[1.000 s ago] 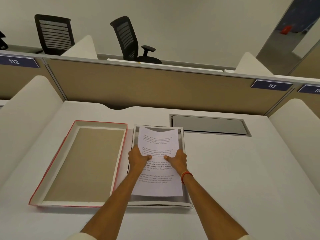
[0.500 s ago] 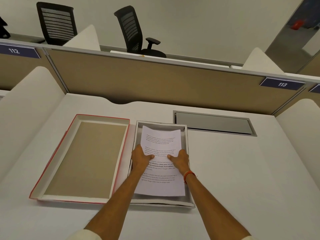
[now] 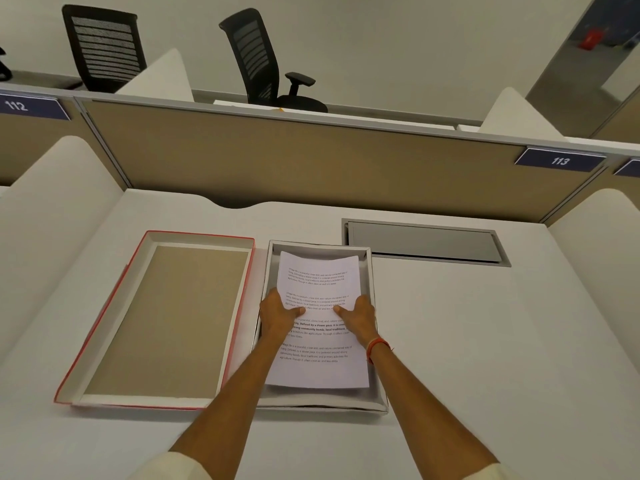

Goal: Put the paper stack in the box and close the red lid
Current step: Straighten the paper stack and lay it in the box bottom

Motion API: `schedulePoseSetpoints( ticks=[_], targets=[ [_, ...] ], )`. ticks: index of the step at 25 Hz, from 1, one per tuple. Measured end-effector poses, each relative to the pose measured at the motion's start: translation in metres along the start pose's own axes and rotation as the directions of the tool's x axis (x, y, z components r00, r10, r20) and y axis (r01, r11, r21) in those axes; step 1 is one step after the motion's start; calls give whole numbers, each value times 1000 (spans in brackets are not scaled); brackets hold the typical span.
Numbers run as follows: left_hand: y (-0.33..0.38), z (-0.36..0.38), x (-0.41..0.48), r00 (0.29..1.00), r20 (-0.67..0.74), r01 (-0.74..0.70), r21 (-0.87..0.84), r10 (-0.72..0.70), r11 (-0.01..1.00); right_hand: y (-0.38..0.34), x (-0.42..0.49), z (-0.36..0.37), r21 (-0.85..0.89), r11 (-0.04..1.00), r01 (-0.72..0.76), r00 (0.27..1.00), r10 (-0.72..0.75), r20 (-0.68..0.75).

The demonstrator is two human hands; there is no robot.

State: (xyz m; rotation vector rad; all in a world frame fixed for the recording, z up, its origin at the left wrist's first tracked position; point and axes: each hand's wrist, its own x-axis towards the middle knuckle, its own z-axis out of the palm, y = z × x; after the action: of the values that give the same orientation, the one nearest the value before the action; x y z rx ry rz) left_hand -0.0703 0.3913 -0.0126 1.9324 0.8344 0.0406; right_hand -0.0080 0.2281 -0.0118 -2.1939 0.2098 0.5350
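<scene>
Paper — a thin white stack of printed sheets [image 3: 320, 320] — sits inside the shallow grey open box [image 3: 377, 344] on the white desk [image 3: 485, 341], its far edge curling up slightly. The left hand [image 3: 278, 315] and right hand [image 3: 358, 315] each clasp a long side of the stack near its middle, thumbs on top pointing inward, fingers apparently tucked beneath. Such sheets are likely light, floppy and prone to sliding apart, so support along both side edges suits them better than a pinch at one corner. The red-edged cardboard lid [image 3: 162, 320], upturned with its tan inside showing, lies just beside the box on the left — probably stiff enough to lift by its rims.
</scene>
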Motion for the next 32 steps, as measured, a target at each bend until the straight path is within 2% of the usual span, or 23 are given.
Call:
schedulePoseSetpoints(
  ticks=[11, 17, 23, 27, 32],
  targets=[
    [-1, 4, 6, 998, 48, 44, 42, -46, 998, 0, -2, -1, 16, 1000, -19, 1000, 19, -17],
    [0, 5, 1, 999, 0, 36, 78, -36, 996, 3, -6, -1, 83, 997, 11, 998, -6, -57],
    [-1, 4, -10, 998, -61, 20, 27, -19, 999, 7, -11, -3, 180, 983, 43, 997, -32, -65],
    [-4, 2, -16, 997, -73, 3, 22, -1, 1000, 9, -13, -4, 161, 984, 76, 995, -65, -72],
    [-2, -5, -16, 999, -44, 14, 78, -10, 997, 7, -12, -9, 117, 992, 45, 999, -42, -33]
  ],
)
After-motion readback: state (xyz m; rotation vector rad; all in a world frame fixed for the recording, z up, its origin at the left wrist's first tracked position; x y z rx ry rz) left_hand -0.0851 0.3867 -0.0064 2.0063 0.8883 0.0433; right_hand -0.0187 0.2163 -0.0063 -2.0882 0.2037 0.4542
